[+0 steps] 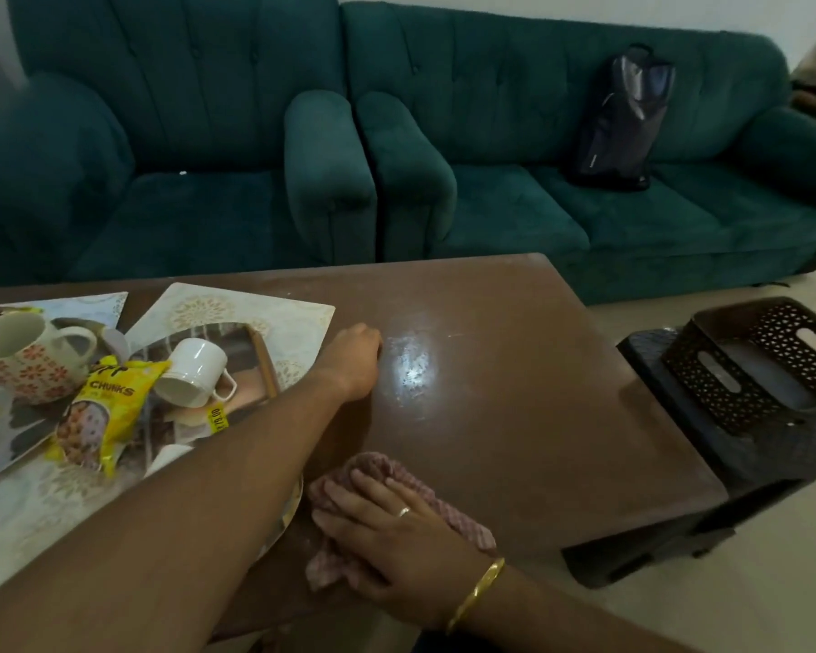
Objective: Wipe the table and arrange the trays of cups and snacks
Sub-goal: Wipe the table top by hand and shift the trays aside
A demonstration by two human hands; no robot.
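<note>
On the brown table (538, 407), at the left, lies a patterned tray (298, 322) carrying a white cup (194, 369) tipped on its side, a floral mug (24, 360) and a yellow snack packet (104, 407). A second tray (109, 304) pokes out behind it. My left hand (354, 360) reaches across with its fingers curled at the tray's right edge. My right hand (382, 525) presses flat on a pink checked cloth (373, 464) near the table's front edge. A pale dusty smear shines in the middle of the table.
A dark perforated basket (764, 360) sits on a dark plastic stool (641, 351) right of the table. Green sofas (491, 134) stand close behind, with a black bag (623, 120) on the right one. Pale floor shows at the right.
</note>
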